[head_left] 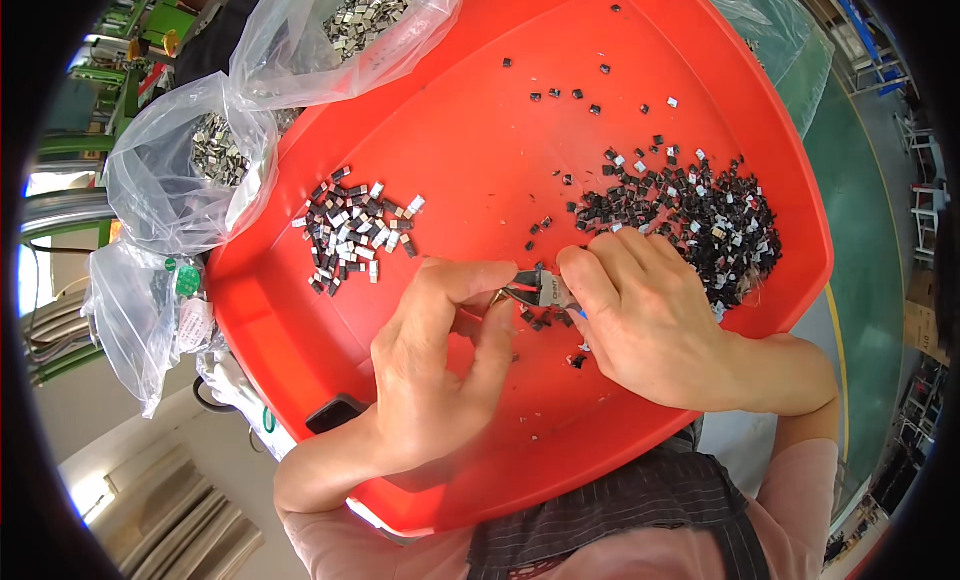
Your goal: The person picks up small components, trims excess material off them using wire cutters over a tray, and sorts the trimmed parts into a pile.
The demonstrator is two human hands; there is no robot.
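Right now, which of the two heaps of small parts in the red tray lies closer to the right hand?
The darker, larger heap on the tray's right side: it lies just beyond the right hand. The smaller heap, with more silver pieces, lies to the left, beyond the left hand.

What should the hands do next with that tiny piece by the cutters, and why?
Probably squeeze the small cutters in the right hand to snip the piece pinched by the left hand. The tool's tip meets the left fingertips over the red tray, and bits lie scattered just below. What exactly is pinched is too small to tell.
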